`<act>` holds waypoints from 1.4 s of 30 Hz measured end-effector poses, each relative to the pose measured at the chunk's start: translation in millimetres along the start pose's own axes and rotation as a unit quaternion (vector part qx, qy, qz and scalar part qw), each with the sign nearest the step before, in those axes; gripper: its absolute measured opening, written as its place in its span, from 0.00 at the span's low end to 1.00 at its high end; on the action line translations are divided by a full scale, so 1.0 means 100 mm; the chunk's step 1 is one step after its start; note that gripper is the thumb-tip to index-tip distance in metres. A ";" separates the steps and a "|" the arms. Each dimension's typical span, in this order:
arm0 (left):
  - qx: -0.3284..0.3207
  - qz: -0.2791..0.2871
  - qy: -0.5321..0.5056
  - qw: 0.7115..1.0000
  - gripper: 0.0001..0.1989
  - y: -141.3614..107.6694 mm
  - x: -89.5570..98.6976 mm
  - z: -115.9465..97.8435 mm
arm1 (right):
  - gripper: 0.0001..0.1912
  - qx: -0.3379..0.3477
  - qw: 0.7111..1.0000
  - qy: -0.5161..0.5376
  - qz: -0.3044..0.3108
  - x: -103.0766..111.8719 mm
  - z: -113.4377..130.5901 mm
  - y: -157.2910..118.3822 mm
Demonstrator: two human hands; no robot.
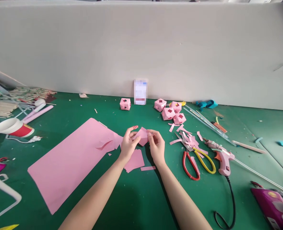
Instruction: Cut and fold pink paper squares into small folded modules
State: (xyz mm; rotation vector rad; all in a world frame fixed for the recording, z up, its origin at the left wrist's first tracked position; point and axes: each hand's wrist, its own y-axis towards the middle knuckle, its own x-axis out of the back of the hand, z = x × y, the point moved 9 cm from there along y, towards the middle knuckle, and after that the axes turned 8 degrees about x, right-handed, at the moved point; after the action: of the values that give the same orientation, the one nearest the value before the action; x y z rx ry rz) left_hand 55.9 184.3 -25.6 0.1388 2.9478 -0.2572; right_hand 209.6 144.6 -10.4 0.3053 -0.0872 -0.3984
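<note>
Between my two hands is a small folded piece of pink paper [142, 136], held above the green table. My left hand [129, 143] pinches its left side between thumb and fingers; a red patterned bit shows at one fingertip. The right side of the paper is pinched by my right hand [156, 145]. Below them lie some pink paper squares [135, 159] and a narrow pink strip [148, 168]. A large pink sheet [72, 163] rests to the left, with smaller cut pieces [108, 142] on its right corner.
Scissors [191, 156] with red and yellow handles lie right among paper scraps [191, 140], beside a pink glue gun [224, 158]. Several pink paper cubes [168, 113] and a phone-like screen [140, 92] stand near the grey wall [141, 48]. A paper cup [14, 127] lies left.
</note>
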 end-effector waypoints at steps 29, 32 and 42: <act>0.041 0.050 -0.050 0.997 0.26 -0.03 -0.03 0.03 | 0.12 0.018 0.998 -0.042 0.043 -0.04 0.05 -0.02; 0.032 0.035 -0.055 0.997 0.25 -0.04 0.00 0.01 | 0.12 0.031 0.996 -0.064 0.051 -0.06 0.07 -0.02; 0.019 0.032 -0.057 0.998 0.25 -0.04 0.00 -0.01 | 0.12 0.016 0.997 -0.044 0.055 -0.05 0.05 -0.02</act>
State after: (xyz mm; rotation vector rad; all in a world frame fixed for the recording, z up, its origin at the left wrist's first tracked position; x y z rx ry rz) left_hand 55.0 180.9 -23.9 0.2150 2.8207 -0.3007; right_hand 203.0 143.3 -6.1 0.3138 -0.1969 -0.3015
